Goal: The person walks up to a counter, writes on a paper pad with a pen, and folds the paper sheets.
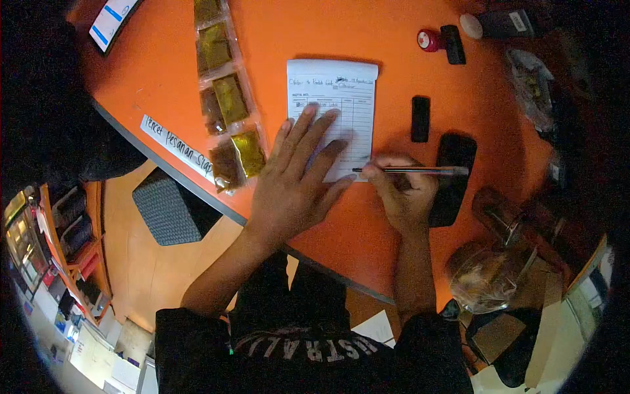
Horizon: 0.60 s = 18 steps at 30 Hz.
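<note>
A white receipt pad (pixel 357 125) with printed lines and handwriting at its top lies on the orange table. Across its lower left part rests my left hand (pixel 292 171), flat with the fingers spread, covering some of the rows. My right hand (pixel 403 187) is closed around a pen (pixel 420 171) at the pad's lower right edge. The pen lies nearly level, its tip over the bottom of the page. Left of my left hand runs a strip of clear sachets (pixel 230 98) with yellow and brown contents.
A handwritten paper label (pixel 174 150) sits along the table edge (pixel 230 210). Right of the pad are a small black block (pixel 420 118), a dark phone-like object (pixel 457 161) and a red round stamp (pixel 428 41). A lit phone (pixel 111 25) lies top left, a plastic-wrapped bundle (pixel 482 279) lower right.
</note>
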### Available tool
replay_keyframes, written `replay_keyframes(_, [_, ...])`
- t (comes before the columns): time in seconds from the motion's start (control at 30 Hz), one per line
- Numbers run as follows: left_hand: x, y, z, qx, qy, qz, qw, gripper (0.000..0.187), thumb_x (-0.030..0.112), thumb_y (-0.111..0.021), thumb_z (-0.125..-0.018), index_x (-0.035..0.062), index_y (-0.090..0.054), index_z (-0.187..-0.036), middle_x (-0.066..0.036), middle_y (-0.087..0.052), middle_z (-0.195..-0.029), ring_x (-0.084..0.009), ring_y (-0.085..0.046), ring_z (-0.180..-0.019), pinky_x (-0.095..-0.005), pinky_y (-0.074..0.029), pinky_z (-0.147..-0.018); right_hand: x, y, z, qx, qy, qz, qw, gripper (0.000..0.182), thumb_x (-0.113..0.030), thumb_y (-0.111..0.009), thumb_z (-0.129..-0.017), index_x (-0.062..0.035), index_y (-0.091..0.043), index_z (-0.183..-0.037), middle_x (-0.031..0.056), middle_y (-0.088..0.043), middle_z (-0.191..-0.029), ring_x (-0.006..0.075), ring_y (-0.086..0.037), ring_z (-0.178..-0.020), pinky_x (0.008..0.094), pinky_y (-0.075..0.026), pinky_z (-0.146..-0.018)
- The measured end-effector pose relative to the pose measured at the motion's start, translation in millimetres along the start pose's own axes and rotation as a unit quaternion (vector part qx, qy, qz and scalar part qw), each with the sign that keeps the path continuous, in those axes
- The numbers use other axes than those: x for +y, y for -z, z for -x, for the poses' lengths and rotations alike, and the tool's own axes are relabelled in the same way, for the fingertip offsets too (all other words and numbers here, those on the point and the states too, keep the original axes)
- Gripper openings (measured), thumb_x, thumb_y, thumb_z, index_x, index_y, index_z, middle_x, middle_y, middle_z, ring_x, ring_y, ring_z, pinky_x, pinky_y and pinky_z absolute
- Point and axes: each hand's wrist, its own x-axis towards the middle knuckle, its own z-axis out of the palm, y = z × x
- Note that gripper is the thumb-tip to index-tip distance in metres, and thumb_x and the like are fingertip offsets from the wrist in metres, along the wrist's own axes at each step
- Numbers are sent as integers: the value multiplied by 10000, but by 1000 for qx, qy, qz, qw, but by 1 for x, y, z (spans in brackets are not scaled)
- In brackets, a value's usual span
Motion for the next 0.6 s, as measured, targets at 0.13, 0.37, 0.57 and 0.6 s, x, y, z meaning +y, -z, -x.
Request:
replay_keyframes(0.13, [0,2,0,-3,1,10,1000,554,273,-809,-769,86,-610,-1252,-168,-424,-1512,-396,-321,-1453,-589,-295,-1149,2,-4,0,-7,-26,-4,1000,103,-2,-770,-843,-7,-679,-890,81,-716,-824,96,-656,-738,238,-530,-654])
replay_keyframes(0.37, [-1,1,0,-5,5,13,1000,533,278,-808,-781,86,-615,-1239,-166,-428,-1508,-398,-332,-1446,-595,-300,-1143,-4,-7,-4,1,-1,52,999,115,-80,-780,-855,-23,-684,-827,67,-724,-780,85,-653,-687,247,-521,-619])
replay_keyframes(0.57, [-1,-1,-1,4,-2,16,1000,522,284,-809,-781,74,-617,-1219,-168,-428,-1508,-396,-332,-1448,-596,-304,-1139,-4,-4,-4,-20,10,79,997,86,-29,-745,-873,1,-665,-864,94,-736,-842,108,-688,-767,253,-544,-686])
replay_keyframes(0.6, [-1,-1,-1,5,-2,13,1000,519,286,-809,-782,72,-619,-1214,-169,-430,-1506,-395,-331,-1449,-596,-303,-1139,-5,-4,-5,-20,14,92,995,83,-30,-742,-875,2,-666,-868,96,-737,-845,112,-690,-773,254,-546,-694])
